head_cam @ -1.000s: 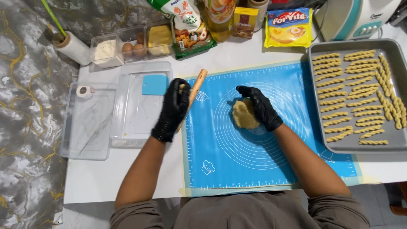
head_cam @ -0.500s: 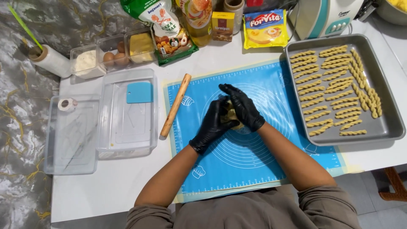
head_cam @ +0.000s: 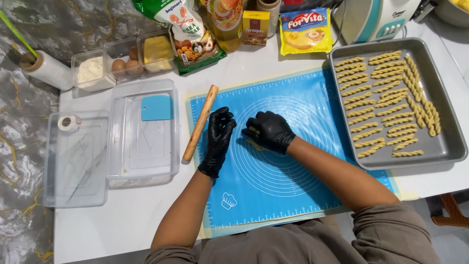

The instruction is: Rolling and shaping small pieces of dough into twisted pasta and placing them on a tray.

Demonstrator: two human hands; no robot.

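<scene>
Both my hands wear black gloves and work over a blue silicone baking mat (head_cam: pixel 293 195). My right hand (head_cam: pixel 269 131) is cupped over a lump of pale dough (head_cam: pixel 254 144) that rests on the mat; only the lump's edges show under the fingers. A little to its left, my left hand (head_cam: pixel 219 133) is apart from the dough, fingertips bunched together, and nothing shows between them. Just left of that hand, a wooden rolling pin (head_cam: pixel 200 122) lies slanted on the mat's left edge.
A grey baking tray (head_cam: pixel 452 146) with several twisted dough sticks sits at the right. Clear plastic boxes (head_cam: pixel 141 146) and a lid (head_cam: pixel 73 161), with a blue scraper (head_cam: pixel 157 107), stand at the left. Ingredient packets, a bottle and tubs line the back edge.
My left hand has come off the dough and moved left toward the rolling pin. My right hand has lowered the dough onto the mat.
</scene>
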